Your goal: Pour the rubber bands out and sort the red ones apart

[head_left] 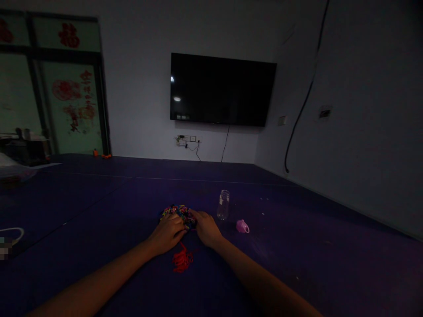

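A heap of small, thin multicoloured loops [178, 208], which look like rubber bands, lies on the dark blue-purple surface in front of me. My left hand [168, 232] rests on its near left side, fingers spread over the loops and thumb apart. From the right, my right hand [206, 228] touches the heap's edge with its fingers stretched out; some fingertips are hidden. A smaller pile of red bands [182, 259] lies apart, nearer to me. Just beyond my right hand stands an upright clear bottle [223, 206] without a lid. A pink cap with a ring [242, 226] lies beside it.
The purple surface [297, 246] reaches to the wall, with small white scraps at right. A black television [223, 90] hangs above sockets with cables. A white cable loop [15, 231] and a plastic bag [15, 169] are at left, near a glass door [71, 105].
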`<control>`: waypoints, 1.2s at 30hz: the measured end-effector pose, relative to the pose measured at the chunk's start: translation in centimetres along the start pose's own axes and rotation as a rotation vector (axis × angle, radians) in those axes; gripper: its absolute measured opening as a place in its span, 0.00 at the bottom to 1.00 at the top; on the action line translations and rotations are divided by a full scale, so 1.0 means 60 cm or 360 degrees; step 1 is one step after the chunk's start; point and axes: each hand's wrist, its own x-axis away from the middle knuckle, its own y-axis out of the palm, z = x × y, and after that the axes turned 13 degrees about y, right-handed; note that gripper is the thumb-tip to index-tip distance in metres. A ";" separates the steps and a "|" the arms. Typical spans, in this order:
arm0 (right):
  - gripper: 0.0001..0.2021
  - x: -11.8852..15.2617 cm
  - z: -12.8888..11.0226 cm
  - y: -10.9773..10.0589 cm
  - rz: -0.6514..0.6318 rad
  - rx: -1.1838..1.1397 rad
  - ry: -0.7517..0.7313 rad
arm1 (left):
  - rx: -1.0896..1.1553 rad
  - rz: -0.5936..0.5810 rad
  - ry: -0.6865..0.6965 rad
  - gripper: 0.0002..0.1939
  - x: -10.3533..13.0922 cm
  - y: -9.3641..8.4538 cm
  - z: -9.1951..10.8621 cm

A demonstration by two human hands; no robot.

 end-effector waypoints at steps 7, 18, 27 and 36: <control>0.32 -0.002 0.008 0.009 0.0028 -0.0106 -0.0218 | 0.0004 -0.0063 -0.0010 0.09 0.001 0.009 -0.003; 0.28 0.002 -0.002 0.001 0.0110 -0.0306 -0.0561 | -0.0054 0.0184 -0.0174 0.08 0.005 0.010 -0.010; 0.20 0.002 -0.003 -0.003 0.0197 -0.0194 -0.0433 | -0.0006 0.0077 -0.0149 0.22 0.002 0.013 -0.012; 0.16 -0.003 0.002 -0.003 0.0221 -0.0066 0.0046 | -0.0034 0.0019 -0.0280 0.15 0.005 0.016 -0.014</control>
